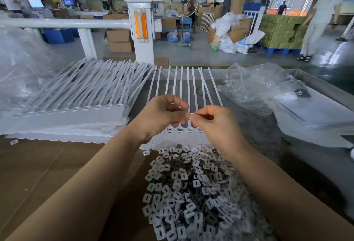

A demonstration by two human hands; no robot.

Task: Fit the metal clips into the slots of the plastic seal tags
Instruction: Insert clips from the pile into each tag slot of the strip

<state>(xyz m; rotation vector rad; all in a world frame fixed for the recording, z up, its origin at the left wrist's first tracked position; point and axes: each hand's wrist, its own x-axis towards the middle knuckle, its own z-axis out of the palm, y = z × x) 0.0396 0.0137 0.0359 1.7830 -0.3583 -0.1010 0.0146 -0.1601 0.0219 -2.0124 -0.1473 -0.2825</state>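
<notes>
Here, clip [191, 114] between both hands.

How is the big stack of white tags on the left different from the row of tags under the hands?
The stack of tags is piled several layers deep, while the row of tags lies in a single layer. The stack's tails lean to the right and overlap; the row's tails run nearly straight and spaced apart. The stack sits clear of the hands; the row is partly hidden beneath them. Both are white with a slot near the head.
</notes>
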